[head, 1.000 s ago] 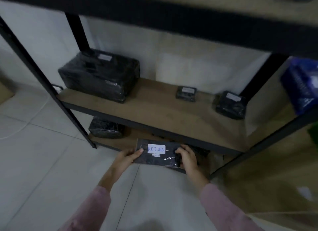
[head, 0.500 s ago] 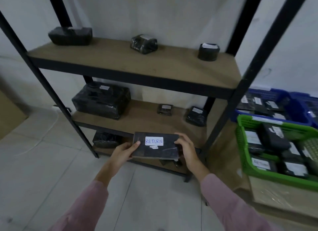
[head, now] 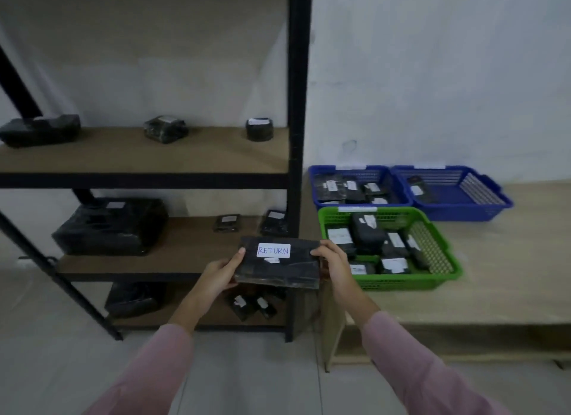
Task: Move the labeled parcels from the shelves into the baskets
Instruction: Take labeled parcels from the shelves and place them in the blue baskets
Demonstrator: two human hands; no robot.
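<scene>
Holds a flat black parcel in the air with both hands, in front of the right end of the middle shelf and just left of the green basket. Grips its left edge with the left hand, thumb on top. Curls the right hand round its right edge, fingers over the top. On the parcel's upper face, a white label reading RETURN in blue.

To the left, a black metal shelving unit with brown boards. On the upper shelf, three black wrapped parcels, well apart. On the middle shelf, one large black parcel at the left and two small parcels near the right post. On the bottom shelf, more black parcels.

To the right, on a low wooden tabletop, the green basket, nearly full of labeled black parcels. Behind it, side by side, a left blue basket with several parcels and a right blue basket with few.
</scene>
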